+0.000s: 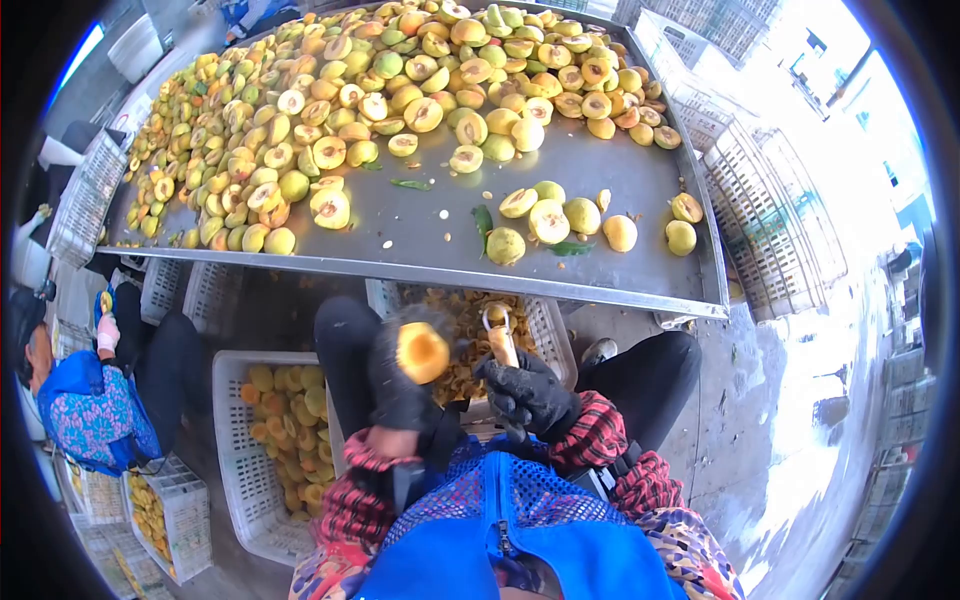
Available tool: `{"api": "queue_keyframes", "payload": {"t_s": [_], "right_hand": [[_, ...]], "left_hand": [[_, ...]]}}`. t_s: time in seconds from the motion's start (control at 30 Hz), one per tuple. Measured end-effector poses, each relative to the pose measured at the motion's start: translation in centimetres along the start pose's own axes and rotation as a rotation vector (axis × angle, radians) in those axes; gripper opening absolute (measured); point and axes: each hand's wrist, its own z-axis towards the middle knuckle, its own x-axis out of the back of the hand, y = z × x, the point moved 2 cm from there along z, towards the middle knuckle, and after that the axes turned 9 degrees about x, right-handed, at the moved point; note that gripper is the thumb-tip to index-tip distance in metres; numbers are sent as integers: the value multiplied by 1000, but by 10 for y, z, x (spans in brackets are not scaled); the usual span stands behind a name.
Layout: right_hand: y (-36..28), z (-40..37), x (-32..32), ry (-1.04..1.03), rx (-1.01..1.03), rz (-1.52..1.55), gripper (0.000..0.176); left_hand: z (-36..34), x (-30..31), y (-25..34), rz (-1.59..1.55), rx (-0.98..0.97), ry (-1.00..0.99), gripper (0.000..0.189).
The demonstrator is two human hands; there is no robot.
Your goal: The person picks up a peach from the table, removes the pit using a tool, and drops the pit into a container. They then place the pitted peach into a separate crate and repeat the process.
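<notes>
My left hand (403, 375), in a dark glove and smeared by motion, holds a halved yellow fruit (422, 352), its cut side showing. In a black glove, my right hand (528, 393) is closed around the handle of a peeler-like tool (500, 335) with a metal loop at its top. The two hands are apart, side by side above my lap. Beneath them a white crate (551, 330) holds yellow peelings or scraps (462, 325). Many halved fruits (424, 114) lie on the metal table (400, 215) in front.
A white crate (232, 440) of fruit halves stands at my left. Further left sits a co-worker (95, 405) in a blue vest. Stacked white crates (765, 210) stand right of the table. The table's raised metal edge (450, 281) runs just beyond my knees.
</notes>
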Motion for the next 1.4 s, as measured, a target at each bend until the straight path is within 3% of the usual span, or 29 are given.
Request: {"api": "queue_keyframes", "payload": {"t_s": [0.03, 0.07, 0.1, 0.13, 0.17, 0.2, 0.27, 0.3, 0.4, 0.5, 0.53, 0.57, 0.63, 0.7, 0.73, 0.8, 0.9, 0.93, 0.97, 1.03, 1.1, 1.17, 1.23, 1.27, 1.37, 1.4], "right_hand": [[-2, 2, 9, 37, 16, -93, 19], [3, 6, 22, 84, 78, -129, 22], [17, 12, 45, 95, -27, -410, 24], [34, 18, 71, 108, -134, -689, 26], [46, 20, 89, 122, -239, -965, 27], [54, 16, 98, 98, -237, -956, 29], [64, 8, 109, 51, -236, -938, 33], [60, 9, 108, 80, -260, -873, 33], [46, 10, 97, 164, -315, -700, 32], [59, 15, 114, 225, -165, -597, 28], [69, 17, 124, 196, -119, -725, 27], [83, 20, 138, 167, -73, -854, 25], [91, 20, 149, 148, -38, -929, 25], [90, 19, 152, 162, -67, -819, 26], [64, 10, 129, 208, -168, -661, 25], [51, 8, 124, 230, -110, -728, 25], [36, 8, 118, 215, -105, -778, 26], [33, 7, 115, 199, -121, -785, 26], [33, 8, 113, 181, -137, -791, 26], [40, 12, 115, 379, -243, -307, 26], [37, 11, 115, 405, -280, -267, 26], [9, 1, 102, 252, -254, -674, 24], [-6, -11, 97, 181, -67, -545, 22], [-14, -16, 93, 143, 21, -480, 21], [-44, -26, 72, 121, 1, -556, 22], [-52, -31, 61, 125, 92, -649, 22]], "left_hand": [[-12, -9, 20, -61, -7, -200, 37], [-22, 5, 41, 341, -323, 116, 37], [-26, 34, 64, 335, -467, 325, 37], [-44, 15, 93, 527, -508, 190, 36], [-56, 25, 112, 543, -564, 257, 32], [-67, 35, 131, 560, -616, 328, 31], [-72, 80, 165, 1344, -592, 592, 32], [-72, 78, 171, 1468, -362, 813, 32], [-29, 31, 152, 1436, -600, 564, 32], [41, -54, 115, 1615, -550, 209, 35], [65, -83, 93, 1343, -429, 78, 36], [97, -97, 79, 1464, -317, 120, 34], [146, -140, 47, 1646, -347, 16, 38], [185, -155, 12, 2138, -531, 173, 45], [200, -151, -5, 2150, -404, 127, 46], [219, -144, -33, 2159, -147, 37, 49], [199, -144, -53, 1964, -424, -54, 41], [191, -148, -57, 1958, -317, -31, 38], [191, -143, -59, 1872, -337, -70, 39], [190, -138, -58, 1696, -384, -147, 40], [186, -132, -46, 1250, -95, -303, 43], [176, -125, -29, 772, 174, -387, 46], [158, -109, -15, 262, 416, -400, 51], [149, -101, -13, 140, 444, -495, 45], [101, -113, -11, -27, 439, -260, 47], [89, -112, -11, -46, 470, -266, 47]]}}
